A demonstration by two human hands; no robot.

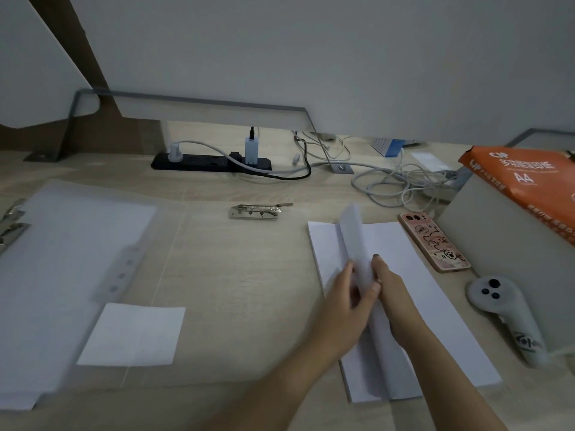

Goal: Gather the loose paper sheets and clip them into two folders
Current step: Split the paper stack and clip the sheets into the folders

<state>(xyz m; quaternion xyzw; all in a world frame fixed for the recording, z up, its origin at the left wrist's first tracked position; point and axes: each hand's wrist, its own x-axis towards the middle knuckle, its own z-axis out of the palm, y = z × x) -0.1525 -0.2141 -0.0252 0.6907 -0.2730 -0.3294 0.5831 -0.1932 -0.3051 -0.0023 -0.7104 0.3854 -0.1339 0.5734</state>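
Head view, dim light, wooden desk (249, 290).

- Lower right of centre: left hand (348, 303) and right hand (396, 293) face each other with a sheaf of paper (356, 241) between them. The sheaf stands on its long edge and leans a little left. Both hands are closed on it, the left thumb on its near face, the right thumb along its other side.
- Under the hands: a stack of white sheets (435, 321) lies flat, running from mid-frame toward the lower right.
- Left side: a clear folder (71, 244) lies open with paper in it, its metal clamp (12, 225) at the far left edge.
- Lower left of centre: one loose sheet (133, 334), overlapping the folder's corner.
- Centre, above the hands: a separate metal clip bar (258, 210), apart from all paper.
- Right: a phone in a pink case (434, 242) just beside the stack; a white controller (504, 315); an orange A4 ream (529, 178) on a grey box (497, 244).
- Top centre: a black power strip (211, 161), with tangled cables (398, 181) to its right.
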